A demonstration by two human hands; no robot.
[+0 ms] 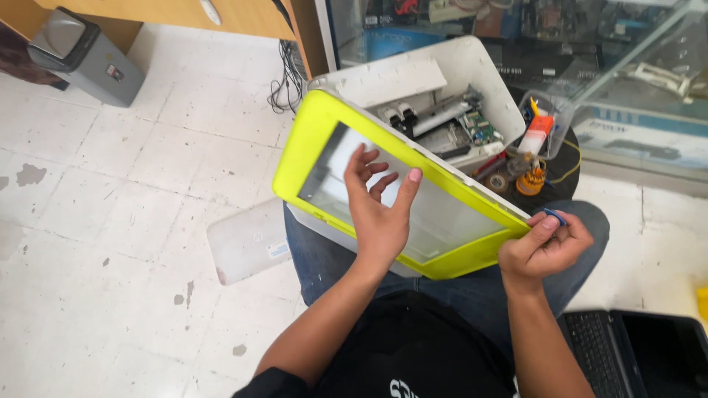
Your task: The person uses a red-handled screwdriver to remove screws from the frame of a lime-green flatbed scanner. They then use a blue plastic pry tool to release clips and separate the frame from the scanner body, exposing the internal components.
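A white printer body (472, 70) lies opened across my lap, circuit board and rollers showing inside. Its yellow-framed scanner lid (310, 140) with a glass pane is tilted up over it. My left hand (377, 210) rests spread against the glass, fingers apart, steadying the lid. My right hand (542, 247) is at the lid's right corner, pinching a small blue tool (554, 216) against the yellow edge.
A white plastic cover panel (251, 243) lies on the tiled floor at left. A grey bin (85, 55) stands far left. Cables (284, 81) hang by a wooden desk. A clear tub with screwdrivers (535, 158) sits beyond the printer. A black laptop (638, 354) is at lower right.
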